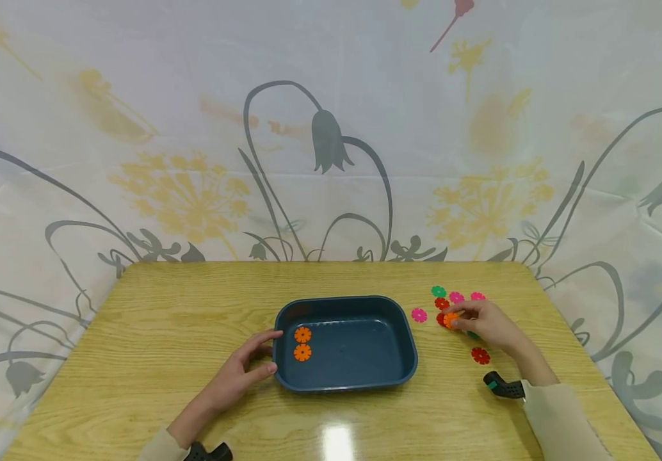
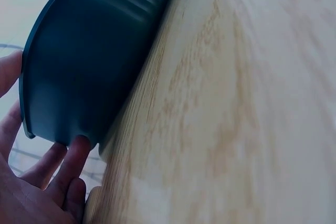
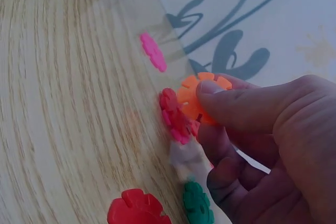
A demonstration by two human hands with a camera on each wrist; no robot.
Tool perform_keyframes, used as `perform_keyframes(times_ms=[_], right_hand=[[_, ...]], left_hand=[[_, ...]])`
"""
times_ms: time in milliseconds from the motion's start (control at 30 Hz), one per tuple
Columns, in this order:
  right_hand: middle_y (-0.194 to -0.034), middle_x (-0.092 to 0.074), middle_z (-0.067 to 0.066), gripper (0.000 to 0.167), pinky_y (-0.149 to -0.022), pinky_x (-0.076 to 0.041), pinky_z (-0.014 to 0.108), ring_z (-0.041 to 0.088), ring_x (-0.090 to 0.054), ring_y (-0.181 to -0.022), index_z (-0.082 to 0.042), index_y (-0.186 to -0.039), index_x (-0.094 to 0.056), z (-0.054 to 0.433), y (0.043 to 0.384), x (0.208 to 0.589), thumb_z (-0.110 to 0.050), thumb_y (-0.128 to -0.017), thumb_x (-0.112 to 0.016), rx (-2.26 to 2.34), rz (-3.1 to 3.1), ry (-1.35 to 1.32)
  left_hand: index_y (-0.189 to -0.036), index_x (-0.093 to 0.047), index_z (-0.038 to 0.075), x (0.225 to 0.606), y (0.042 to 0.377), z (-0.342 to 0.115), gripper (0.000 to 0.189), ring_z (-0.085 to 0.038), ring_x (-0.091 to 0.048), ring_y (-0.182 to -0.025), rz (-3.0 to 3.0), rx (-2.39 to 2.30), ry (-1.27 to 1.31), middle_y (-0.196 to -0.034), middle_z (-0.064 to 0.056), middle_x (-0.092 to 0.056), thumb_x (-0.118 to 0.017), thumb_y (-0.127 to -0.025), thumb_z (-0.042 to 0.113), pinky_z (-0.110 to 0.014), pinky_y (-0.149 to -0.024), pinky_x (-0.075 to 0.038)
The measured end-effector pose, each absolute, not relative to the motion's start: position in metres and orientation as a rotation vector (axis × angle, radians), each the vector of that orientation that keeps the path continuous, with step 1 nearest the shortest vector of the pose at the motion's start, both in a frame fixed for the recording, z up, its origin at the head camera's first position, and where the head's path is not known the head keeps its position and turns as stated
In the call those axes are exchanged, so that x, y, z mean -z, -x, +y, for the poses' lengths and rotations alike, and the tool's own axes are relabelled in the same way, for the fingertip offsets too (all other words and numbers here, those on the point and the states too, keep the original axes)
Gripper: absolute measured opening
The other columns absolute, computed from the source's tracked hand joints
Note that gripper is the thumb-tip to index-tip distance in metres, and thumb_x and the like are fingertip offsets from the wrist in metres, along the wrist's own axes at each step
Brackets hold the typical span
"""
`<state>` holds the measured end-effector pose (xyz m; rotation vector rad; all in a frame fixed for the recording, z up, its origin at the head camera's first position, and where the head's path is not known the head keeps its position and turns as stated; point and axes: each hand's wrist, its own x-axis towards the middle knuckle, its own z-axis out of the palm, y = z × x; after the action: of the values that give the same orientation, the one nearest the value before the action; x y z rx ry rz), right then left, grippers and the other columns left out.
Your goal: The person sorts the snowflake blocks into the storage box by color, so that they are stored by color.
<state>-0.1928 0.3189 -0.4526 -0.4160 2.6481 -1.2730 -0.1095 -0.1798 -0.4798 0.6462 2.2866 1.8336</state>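
Note:
My right hand (image 1: 483, 323) pinches an orange flower-shaped plastic disc (image 3: 190, 97) between thumb and fingers, above the other discs at the table's right. Just beyond it in the right wrist view are a red disc (image 3: 169, 100) and a pink one (image 3: 153, 52). At the left end of a dark blue tray (image 1: 342, 388), my left hand (image 1: 239, 371) rests its fingertips and thumb on the rim and outer wall. From the left wrist view, bent fingers (image 2: 73, 166) touch the tray's end wall from outside. Two orange discs (image 1: 303, 344) lie inside the tray, near its left end.
Right of the tray lie a pink disc (image 1: 419, 315), a green disc (image 1: 438, 291), a red disc (image 1: 480, 355) and several others, partly behind my right hand. The wooden table (image 1: 193, 288) ends at a flower-printed cloth (image 1: 331, 192) at the back.

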Motion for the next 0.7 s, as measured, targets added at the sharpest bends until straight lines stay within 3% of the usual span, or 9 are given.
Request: perform_keyframes(times_ms=[200, 467, 700], right_hand=[[-0.114, -0.060, 0.015, 0.018, -0.064, -0.048, 0.027, 0.020, -0.057, -0.079, -0.006, -0.102, -0.070, 0.318, 0.196, 0.462, -0.011, -0.084, -0.069, 1.236, 2.704, 0.496], [-0.097, -0.063, 0.003, 0.014, -0.063, -0.046, 0.028, 0.017, -0.054, -0.074, -0.012, -0.097, -0.071, 0.313, 0.197, 0.464, -0.009, -0.083, -0.069, 1.097, 2.807, 0.566], [-0.087, -0.060, 0.003, 0.013, -0.058, -0.046, 0.028, 0.018, -0.055, -0.070, -0.009, -0.097, -0.069, 0.309, 0.195, 0.460, -0.008, -0.085, -0.068, 1.154, 2.704, 0.560]], left_hand=[[-0.139, -0.042, 0.010, 0.480, 0.110, -0.180, 0.050, -0.029, -0.048, -0.113, 2.292, -1.833, -0.652, -0.140, -0.005, -0.039, -0.058, -0.092, 0.009, -0.034, -0.094, -0.039], [-0.140, -0.042, 0.010, 0.480, 0.109, -0.179, 0.050, -0.029, -0.049, -0.113, 2.285, -1.844, -0.657, -0.140, -0.006, -0.039, -0.058, -0.092, 0.008, -0.035, -0.093, -0.039], [-0.140, -0.041, 0.007, 0.483, 0.110, -0.179, 0.051, -0.029, -0.049, -0.112, 2.280, -1.859, -0.673, -0.141, -0.008, -0.038, -0.058, -0.092, 0.006, -0.035, -0.093, -0.040]])
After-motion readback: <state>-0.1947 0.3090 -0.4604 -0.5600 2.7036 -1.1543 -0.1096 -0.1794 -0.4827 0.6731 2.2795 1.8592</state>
